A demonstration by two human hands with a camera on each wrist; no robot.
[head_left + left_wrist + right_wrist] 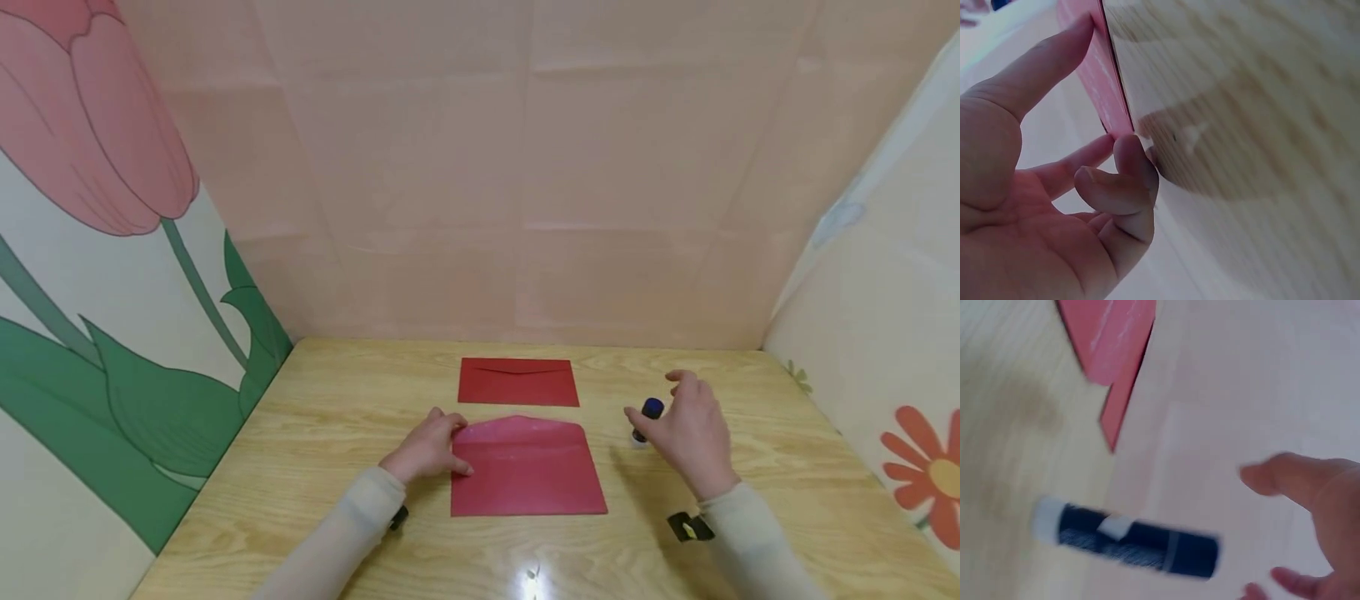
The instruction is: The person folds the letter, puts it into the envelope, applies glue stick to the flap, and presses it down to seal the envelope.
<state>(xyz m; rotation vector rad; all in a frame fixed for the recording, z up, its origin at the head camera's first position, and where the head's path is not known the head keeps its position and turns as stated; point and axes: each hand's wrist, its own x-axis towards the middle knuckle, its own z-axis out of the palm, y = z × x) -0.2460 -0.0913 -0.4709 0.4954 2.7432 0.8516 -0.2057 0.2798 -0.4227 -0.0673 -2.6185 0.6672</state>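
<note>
An opened pink-red envelope [525, 475] lies on the table, its flap [517, 429] folded out toward the back. My left hand [433, 446] rests at its left side, thumb on the paper and other fingers by the upper left corner. In the left wrist view the thumb [1054, 65] lies along the envelope's edge [1107, 81]. To the right stands a dark blue glue stick [651, 410] with a whitish end on the table. My right hand [693, 433] is beside it, thumb and fingers spread apart. In the right wrist view a gap separates the thumb [1291, 475] from the glue stick [1129, 540].
Behind the opened envelope lies a darker red envelope [517, 385] with its flap down. The wooden table [360, 375] meets a pinkish covered wall [525, 208] at the back. A tulip-printed panel [97, 333] is on the left, a flower-printed one [885, 333] on the right.
</note>
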